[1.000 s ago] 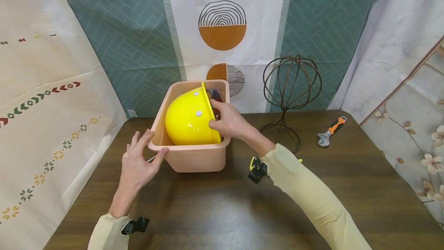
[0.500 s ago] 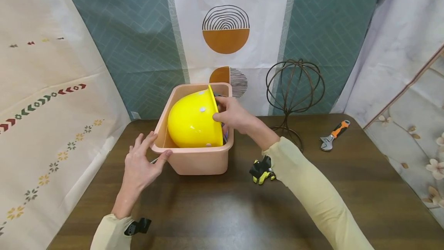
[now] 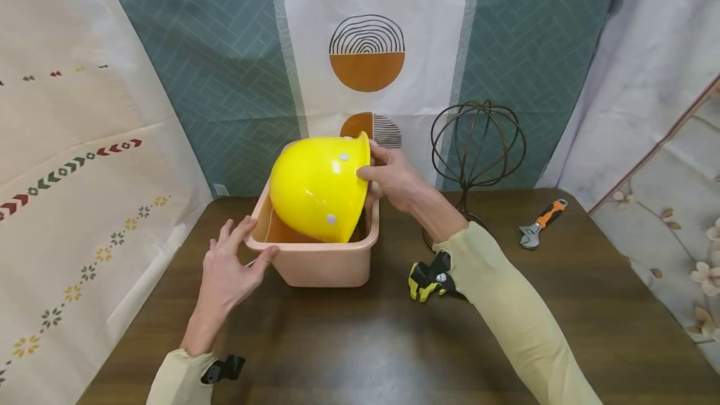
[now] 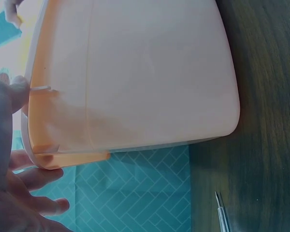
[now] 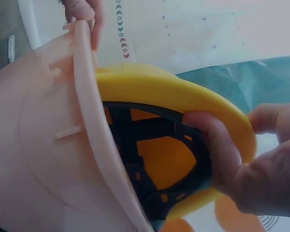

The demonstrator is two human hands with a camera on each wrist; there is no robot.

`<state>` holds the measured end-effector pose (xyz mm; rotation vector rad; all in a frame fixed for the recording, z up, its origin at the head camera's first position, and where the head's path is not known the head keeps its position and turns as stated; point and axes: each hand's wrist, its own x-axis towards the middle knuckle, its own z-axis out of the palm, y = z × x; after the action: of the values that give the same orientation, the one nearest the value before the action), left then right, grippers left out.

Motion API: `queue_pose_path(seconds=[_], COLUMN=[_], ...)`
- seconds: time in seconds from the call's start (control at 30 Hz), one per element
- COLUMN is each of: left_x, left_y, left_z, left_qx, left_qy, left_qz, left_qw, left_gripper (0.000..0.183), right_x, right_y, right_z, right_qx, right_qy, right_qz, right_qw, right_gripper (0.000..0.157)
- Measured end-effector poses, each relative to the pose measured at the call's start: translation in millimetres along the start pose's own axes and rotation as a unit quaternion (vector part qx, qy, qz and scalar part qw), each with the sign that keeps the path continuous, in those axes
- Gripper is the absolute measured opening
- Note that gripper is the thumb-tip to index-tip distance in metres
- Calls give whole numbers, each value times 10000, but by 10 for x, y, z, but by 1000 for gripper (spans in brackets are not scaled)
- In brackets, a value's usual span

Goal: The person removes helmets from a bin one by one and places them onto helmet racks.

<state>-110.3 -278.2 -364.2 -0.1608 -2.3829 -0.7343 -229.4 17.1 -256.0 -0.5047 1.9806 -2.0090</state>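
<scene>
A yellow hard hat (image 3: 317, 189) lies on its side, partly out of the pink plastic bin (image 3: 323, 267). My right hand (image 3: 396, 180) pinches the hat's brim on the right. In the right wrist view that hand's fingers (image 5: 217, 145) reach inside the brim, near the dark inner harness (image 5: 147, 164). My left hand (image 3: 227, 274) grips the bin's front left corner, thumb on the front of the rim. The left wrist view shows its fingers (image 4: 43, 205) at the bin's edge. The bin's lower contents are mostly hidden by the hat.
A brown wire globe stand (image 3: 478, 149) stands right of the bin, and an orange-handled adjustable wrench (image 3: 541, 225) lies beyond it. Below the right wrist lies a yellow-and-black tool (image 3: 427, 292), partly covered. A slim metal tool (image 4: 222, 217) lies left of the bin.
My right hand has lifted the hard hat upward, and its brim has tilted and risen above the bin's rim. The left hand keeps its grip on the bin.
</scene>
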Motion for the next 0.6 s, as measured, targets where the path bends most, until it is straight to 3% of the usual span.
queue_pose_path(seconds=[0.23, 0.6], left_x=[-9, -10], left_y=[-4, -10], left_z=[1, 17], left_qx=[-8, -15], left_qy=[-63, 2], left_qz=[-90, -87], left_qw=[9999, 10000], left_gripper=[65, 64], right_x=[-132, -293], right_y=[-16, -20], right_z=[5, 2], right_qx=[391, 1247], right_qy=[57, 178], right_qz=[-426, -1261], right_qw=[9983, 9840], right_gripper=[53, 58])
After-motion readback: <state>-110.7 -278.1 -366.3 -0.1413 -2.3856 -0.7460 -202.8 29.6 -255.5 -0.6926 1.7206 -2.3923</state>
